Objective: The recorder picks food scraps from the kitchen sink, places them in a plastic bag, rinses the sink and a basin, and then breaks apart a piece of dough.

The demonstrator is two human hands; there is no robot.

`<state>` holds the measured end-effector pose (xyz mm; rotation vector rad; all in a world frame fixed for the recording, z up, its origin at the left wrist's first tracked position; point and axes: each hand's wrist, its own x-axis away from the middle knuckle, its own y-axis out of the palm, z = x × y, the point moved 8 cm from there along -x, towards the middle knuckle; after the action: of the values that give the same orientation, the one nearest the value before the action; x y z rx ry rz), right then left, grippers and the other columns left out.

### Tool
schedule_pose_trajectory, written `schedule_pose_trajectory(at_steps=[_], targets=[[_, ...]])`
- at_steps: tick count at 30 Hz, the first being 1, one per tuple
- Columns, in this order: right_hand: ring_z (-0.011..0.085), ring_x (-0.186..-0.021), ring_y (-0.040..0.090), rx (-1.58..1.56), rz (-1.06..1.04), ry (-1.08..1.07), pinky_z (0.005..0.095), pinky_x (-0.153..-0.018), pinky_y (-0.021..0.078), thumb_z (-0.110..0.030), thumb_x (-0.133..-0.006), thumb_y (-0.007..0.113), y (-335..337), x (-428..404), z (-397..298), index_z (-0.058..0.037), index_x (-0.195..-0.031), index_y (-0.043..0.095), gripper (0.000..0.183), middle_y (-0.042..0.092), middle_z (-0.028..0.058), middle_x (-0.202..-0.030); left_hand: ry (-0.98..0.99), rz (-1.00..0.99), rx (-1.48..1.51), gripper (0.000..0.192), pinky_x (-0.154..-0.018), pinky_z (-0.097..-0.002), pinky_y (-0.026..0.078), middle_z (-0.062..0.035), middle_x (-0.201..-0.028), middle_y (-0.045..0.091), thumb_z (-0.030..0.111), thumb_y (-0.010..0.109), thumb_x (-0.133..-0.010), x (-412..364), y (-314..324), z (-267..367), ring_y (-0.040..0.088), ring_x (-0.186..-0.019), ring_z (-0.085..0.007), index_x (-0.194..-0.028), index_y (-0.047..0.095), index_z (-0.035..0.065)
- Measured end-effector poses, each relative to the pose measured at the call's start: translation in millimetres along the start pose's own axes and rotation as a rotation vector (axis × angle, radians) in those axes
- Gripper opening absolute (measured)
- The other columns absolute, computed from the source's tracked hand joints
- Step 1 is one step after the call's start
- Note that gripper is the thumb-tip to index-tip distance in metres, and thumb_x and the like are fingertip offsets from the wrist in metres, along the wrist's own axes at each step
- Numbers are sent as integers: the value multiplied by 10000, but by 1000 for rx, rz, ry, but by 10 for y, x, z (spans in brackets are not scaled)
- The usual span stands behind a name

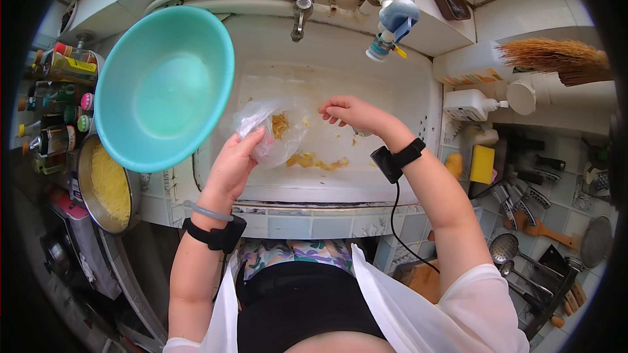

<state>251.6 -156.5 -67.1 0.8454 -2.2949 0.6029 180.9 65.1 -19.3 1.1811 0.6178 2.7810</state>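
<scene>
A clear plastic bag [289, 149] hangs over the white sink [343, 76], pinched between the thumb and fingers of my left hand [240, 159]. Brownish-yellow peelings [280, 125] lie inside the bag, seen through its mouth. To the right of the bag, my right hand [342, 109] hovers over the basin with its fingers loosely bent and nothing visible in it. More wet peelings [314, 161] are strewn on the sink floor below the bag. Part of the drain [362, 132] shows beneath my right wrist.
A turquoise plastic basin [171, 88] stands tilted at the sink's left, beside a metal bowl of yellow shreds [109, 184] and several bottles [68, 78]. Taps [300, 10] and a blue-and-white faucet [392, 19] overhang the back. At right are a sponge [482, 164], a soap bottle [468, 105] and a straw brush [554, 59].
</scene>
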Motion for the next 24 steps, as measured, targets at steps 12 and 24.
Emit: schedule_pose_trajectory(at_steps=[12, 24], targets=[[324, -813, 608, 889, -449, 595, 404, -744, 479, -59, -714, 474, 305, 61, 2260, 8, -924, 642, 278, 643, 187, -947, -4, 19, -110, 312, -848, -274, 413, -15, -1021, 612, 230, 565, -906, 426, -364, 41, 551, -955, -114, -1163, 559, 53], [332, -1179, 440, 516, -24, 96, 418, -962, 407, -76, -826, 466, 532, -1160, 1044, -103, -1250, 489, 426, 395, 137, -1321, 94, 195, -52, 294, -813, -289, 420, -27, -936, 587, 187, 562, -886, 958, -788, 102, 545, -875, -131, -1129, 548, 21]])
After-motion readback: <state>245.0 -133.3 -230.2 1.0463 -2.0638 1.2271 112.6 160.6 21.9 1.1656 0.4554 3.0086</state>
